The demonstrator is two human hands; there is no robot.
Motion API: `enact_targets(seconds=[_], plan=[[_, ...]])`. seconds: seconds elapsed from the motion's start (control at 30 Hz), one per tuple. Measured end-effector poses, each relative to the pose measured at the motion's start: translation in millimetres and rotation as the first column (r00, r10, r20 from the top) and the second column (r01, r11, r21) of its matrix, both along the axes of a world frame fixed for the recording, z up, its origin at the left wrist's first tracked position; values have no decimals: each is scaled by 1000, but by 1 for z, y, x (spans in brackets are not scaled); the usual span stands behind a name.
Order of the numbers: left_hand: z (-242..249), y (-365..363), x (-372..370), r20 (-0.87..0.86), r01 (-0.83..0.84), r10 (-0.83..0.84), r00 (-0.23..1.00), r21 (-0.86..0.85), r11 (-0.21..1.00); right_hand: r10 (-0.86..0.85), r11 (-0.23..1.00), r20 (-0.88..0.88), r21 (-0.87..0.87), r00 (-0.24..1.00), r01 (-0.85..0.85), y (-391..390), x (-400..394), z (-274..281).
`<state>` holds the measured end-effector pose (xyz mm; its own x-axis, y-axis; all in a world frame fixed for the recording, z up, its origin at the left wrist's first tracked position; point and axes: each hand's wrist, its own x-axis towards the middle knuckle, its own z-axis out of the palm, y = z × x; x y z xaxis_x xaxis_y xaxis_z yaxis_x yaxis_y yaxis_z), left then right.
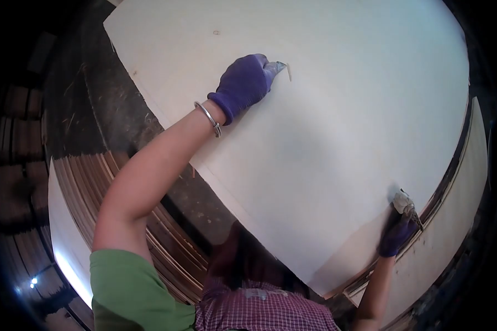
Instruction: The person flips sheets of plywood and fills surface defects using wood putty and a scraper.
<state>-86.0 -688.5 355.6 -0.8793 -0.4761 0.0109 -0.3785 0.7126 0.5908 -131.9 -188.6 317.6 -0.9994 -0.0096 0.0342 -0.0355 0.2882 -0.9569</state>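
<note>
I see the large pale thin plywood sheet [326, 138] lying flat atop a stack of similar veneer sheets [149, 215], which keeps it level for working. My left hand [246, 83], in a purple glove, rests on the sheet's upper part, fingers clenched around a small pale scraping tool [280, 67] pressed to the surface. My right hand [398, 229], also gloved, grips the sheet's lower right edge, probably steadying it.

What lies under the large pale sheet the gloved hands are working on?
Beneath the pale sheet, stacked thin sheets show at its edges. How far the stack continues under it is covered.
</note>
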Motion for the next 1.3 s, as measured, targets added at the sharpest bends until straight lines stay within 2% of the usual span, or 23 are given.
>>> enact_targets(seconds=[0.07, 0.23, 0.3, 0.37, 0.47, 0.53, 0.63, 0.7, 0.77, 0.83, 0.9, 1.0, 1.1, 1.2, 1.27, 1.3], plan=[[-1, 1, -2, -3, 5, -5, 1000, 4, 1000, 58, 998, 9, 7, 998, -58, 4, -1, -1], [0, 10, -1, 23, -45, 45, 999, -21, 999, 5, 998, 34, 57, 999, -6, 5, -1, -5], [-2, 15, 1, 8, -49, 50, 999, -112, 992, -28, 999, 40, 44, 999, 26, 6, -1, -6], [-3, 18, 0, 7, -68, 70, 998, -133, 989, 91, 996, -7, 25, 996, -91, 3, -2, -3], [-2, 21, 0, 27, -84, 90, 996, -174, 981, 34, 996, -25, 87, 999, -31, 6, 1, -7], [1, 21, -3, 45, -74, 84, 995, -197, 978, 53, 995, -29, 85, 998, -50, 2, 2, -5], [12, 16, -4, 115, -15, 42, 992, -225, 974, 78, 996, -13, 45, 997, -78, 1, 2, -3], [17, 10, -4, 151, 119, -89, 985, -207, 971, 75, 997, 4, 5, 997, -75, -4, 1, 1], [14, 4, -6, 124, 157, -133, 983, -209, 965, 138, 990, -5, -19, 990, -138, -13, 0, 11], [14, 2, -6, 98, 192, -175, 980, -210, 959, 128, 992, 2, -20, 992, -128, -10, 0, 9], [19, 3, -7, 173, 286, -244, 954, -290, 913, 119, 993, 14, -24, 993, -119, -6, -1, 1], [22, -2, -7, 185, 363, -317, 930, -334, 870, 66, 998, 37, 15, 997, -67, 1, -1, -7], [20, -8, -7, 191, 414, -368, 910, -362, 835, 56, 997, -20, -59, 998, -57, -8, -2, 1], [27, -10, -5, 215, 466, -415, 884, -342, 816, 44, 998, 16, 38, 999, -45, -7, 1, 3], [26, -11, 8, 176, 474, -442, 880, -262, 840, 76, 991, 8, -115, 997, -74, 2, -2, -6], [24, -10, 13, 142, 480, -459, 877, -191, 857, 73, 991, 1, -109, 997, -73, 6, -5, -9]])
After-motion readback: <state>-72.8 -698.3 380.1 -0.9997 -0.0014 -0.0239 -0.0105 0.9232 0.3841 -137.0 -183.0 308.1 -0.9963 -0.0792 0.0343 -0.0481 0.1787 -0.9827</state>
